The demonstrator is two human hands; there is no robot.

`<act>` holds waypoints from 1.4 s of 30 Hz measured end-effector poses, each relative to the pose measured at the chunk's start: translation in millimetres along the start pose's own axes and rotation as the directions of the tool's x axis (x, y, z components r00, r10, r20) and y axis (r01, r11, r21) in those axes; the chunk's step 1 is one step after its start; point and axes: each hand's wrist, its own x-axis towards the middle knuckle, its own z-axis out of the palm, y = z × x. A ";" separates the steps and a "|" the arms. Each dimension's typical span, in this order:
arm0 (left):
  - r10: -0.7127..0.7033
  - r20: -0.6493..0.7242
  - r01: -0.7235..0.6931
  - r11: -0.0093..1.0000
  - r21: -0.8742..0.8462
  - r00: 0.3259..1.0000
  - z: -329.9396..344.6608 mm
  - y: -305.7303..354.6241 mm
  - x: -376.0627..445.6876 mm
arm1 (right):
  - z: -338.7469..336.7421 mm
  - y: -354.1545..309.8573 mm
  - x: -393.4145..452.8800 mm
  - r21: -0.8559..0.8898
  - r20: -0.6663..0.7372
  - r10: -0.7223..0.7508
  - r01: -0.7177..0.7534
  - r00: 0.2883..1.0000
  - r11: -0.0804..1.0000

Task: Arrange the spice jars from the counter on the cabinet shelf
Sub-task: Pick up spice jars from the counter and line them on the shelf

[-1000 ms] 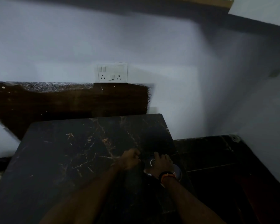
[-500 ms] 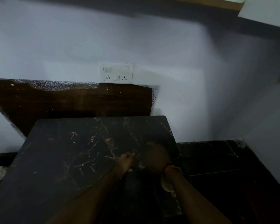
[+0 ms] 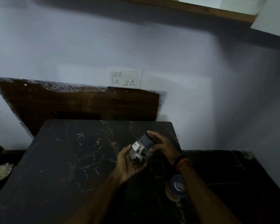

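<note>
Dark marble counter, white wall, socket — dim light.
Left hand and right hand both clasp tilted jar — white label unreadable; second jar below.

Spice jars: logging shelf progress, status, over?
Both hands, left and right, grip tilted jar. Second jar on counter. Shelf overhead.

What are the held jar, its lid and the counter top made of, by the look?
Jar: clear glass or hard plastic; the contents show through, and the dim light leaves it open. Lid: dark, matte, probably plastic. Counter top: polished black stone, marble-like, going by its pale and gold veins and its soft sheen.
</note>
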 end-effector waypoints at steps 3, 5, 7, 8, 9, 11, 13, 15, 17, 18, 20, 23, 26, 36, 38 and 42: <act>0.094 0.069 -0.095 0.995 0.010 0.993 3.5 6.0 -0.9 | 2.6 -0.4 5.9 0.111 -0.094 0.007 0.003 0.996 0.994; 0.138 0.126 -0.147 0.987 0.070 0.982 7.9 10.6 -2.6 | 5.7 -1.7 9.7 0.185 -0.148 0.026 0.002 0.989 0.983; 0.171 0.179 -0.196 0.972 0.130 0.969 12.9 15.0 -4.7 | 9.6 -5.8 13.8 0.256 -0.194 0.053 -0.002 0.980 0.967; 0.183 0.199 -0.215 0.964 0.155 0.963 15.5 16.9 -5.0 | 11.3 -7.7 15.6 0.275 -0.210 0.058 0.003 0.976 0.961; 0.190 0.215 -0.229 0.957 0.177 0.958 18.2 18.9 -4.6 | 13.0 -10.0 17.1 0.285 -0.221 0.055 0.010 0.974 0.959; 0.198 0.236 -0.248 0.947 0.205 0.951 22.7 21.8 -3.1 | 14.5 -14.5 18.4 0.296 -0.235 0.042 0.030 0.971 0.955; 0.204 0.263 -0.266 0.937 0.227 0.943 26.1 25.2 -3.5 | 13.4 -18.5 18.5 0.306 -0.244 0.022 0.055 0.970 0.950; 0.203 0.300 -0.286 0.920 0.267 0.932 28.8 29.9 -5.7 | 10.9 -22.0 18.1 0.315 -0.244 0.005 0.075 0.970 0.946; 0.188 0.329 -0.294 0.904 0.309 0.925 34.0 36.4 -8.8 | 9.3 -26.0 17.8 0.321 -0.259 -0.017 0.103 0.966 0.941; 0.179 0.337 -0.294 0.897 0.329 0.924 37.5 39.5 -9.8 | 8.5 -27.8 17.9 0.328 -0.271 -0.031 0.122 0.962 0.937; 0.170 0.346 -0.299 0.882 0.365 0.923 46.3 46.5 -11.4 | 7.0 -31.9 17.8 0.344 -0.295 -0.058 0.162 0.954 0.925; 0.213 0.346 -0.368 0.795 0.482 0.914 65.5 62.3 -15.1 | 2.1 -40.2 16.7 0.354 -0.296 -0.094 0.201 0.950 0.914; 0.291 0.321 -0.433 0.649 0.626 0.901 93.9 83.1 -22.7 | -2.6 -53.7 15.5 0.328 -0.280 -0.143 0.235 0.949 0.915; 0.230 0.565 -0.610 0.332 0.720 0.792 184.3 148.3 -49.0 | -17.9 -137.9 5.2 0.211 -0.318 -0.351 0.427 0.881 0.879; 0.232 0.601 -0.644 0.270 0.716 0.765 202.4 157.8 -55.9 | -22.1 -157.1 2.5 0.207 -0.313 -0.381 0.454 0.870 0.867; 0.273 0.636 -0.686 0.164 0.709 0.722 238.9 173.0 -67.6 | -34.5 -191.1 1.8 0.166 -0.301 -0.436 0.497 0.848 0.852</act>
